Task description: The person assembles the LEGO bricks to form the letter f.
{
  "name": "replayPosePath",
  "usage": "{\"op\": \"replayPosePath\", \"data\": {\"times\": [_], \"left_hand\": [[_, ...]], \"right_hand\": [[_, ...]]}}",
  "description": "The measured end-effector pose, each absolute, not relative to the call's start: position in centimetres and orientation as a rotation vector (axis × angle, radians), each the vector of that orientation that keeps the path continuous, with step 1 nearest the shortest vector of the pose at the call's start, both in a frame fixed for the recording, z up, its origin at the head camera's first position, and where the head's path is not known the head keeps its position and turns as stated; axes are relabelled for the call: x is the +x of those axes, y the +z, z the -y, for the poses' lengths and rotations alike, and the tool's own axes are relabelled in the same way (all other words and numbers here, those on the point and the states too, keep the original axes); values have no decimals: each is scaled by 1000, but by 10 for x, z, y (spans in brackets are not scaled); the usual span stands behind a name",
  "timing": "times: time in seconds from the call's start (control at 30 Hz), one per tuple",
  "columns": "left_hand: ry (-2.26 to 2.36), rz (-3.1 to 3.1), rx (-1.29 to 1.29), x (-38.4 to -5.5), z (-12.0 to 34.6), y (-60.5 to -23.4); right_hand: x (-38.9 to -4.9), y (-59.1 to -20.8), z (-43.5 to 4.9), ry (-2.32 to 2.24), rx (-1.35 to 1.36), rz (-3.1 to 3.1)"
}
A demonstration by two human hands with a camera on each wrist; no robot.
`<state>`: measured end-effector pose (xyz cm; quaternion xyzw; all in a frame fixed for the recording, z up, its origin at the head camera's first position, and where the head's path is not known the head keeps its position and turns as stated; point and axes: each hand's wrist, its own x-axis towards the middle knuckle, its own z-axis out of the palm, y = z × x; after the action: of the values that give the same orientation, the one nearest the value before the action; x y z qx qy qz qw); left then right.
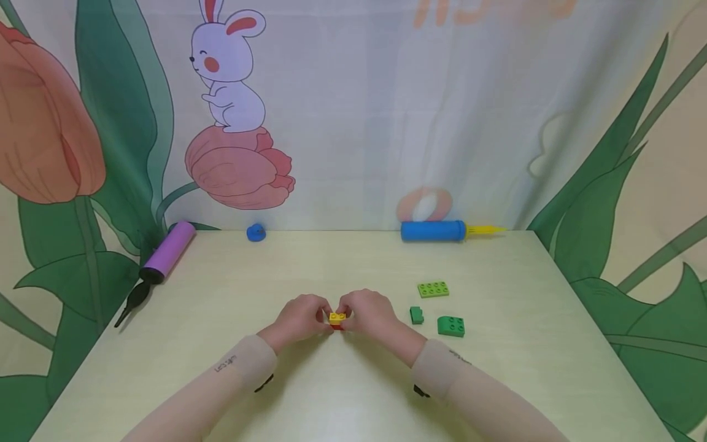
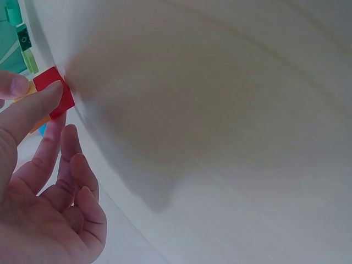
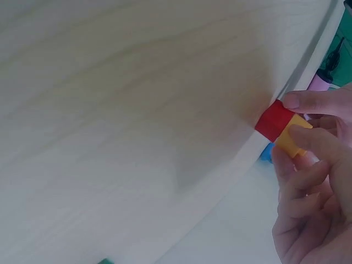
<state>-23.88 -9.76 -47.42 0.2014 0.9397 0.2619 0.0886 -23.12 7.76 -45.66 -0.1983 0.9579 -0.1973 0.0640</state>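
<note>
Near the middle of the table, both hands meet at a small stack of two toy building bricks. A yellow brick (image 1: 337, 318) with studs sits on top of a red brick (image 3: 273, 121), and the two touch. My left hand (image 1: 301, 318) pinches the red brick between thumb and index finger, while its other fingers curl loosely below in the left wrist view. With thumb and fingertips, my right hand (image 1: 369, 312) pinches the yellow brick from the opposite side. Fingers cover part of both bricks.
Right of the hands lie a lime brick (image 1: 433, 290), a small green brick (image 1: 417, 315) and a larger green brick (image 1: 451, 326). Along the back are a blue pump (image 1: 433, 231) and a blue toy (image 1: 256, 232). A purple pump (image 1: 171, 248) lies at the left edge.
</note>
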Motion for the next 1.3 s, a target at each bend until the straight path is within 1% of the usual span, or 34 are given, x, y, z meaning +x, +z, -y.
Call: {"op": "replayPosePath", "data": {"times": [0.47,0.63,0.97,1.3], "left_hand": [[788,-2775,646,-241,99,-478],[799,-2776,648,-241,98,-476],[812,-2778,639,-236,98,-475],[781,-2778,605,-238,99,-477]], "right_hand": [[-229,-450,-72,-484,-687,-2935],[-233,-452,-73,-452,-718,-2948],[-235,-457,-65,-260,-674,-2924],[-235,-464,-72,-463,-622,-2859]]}}
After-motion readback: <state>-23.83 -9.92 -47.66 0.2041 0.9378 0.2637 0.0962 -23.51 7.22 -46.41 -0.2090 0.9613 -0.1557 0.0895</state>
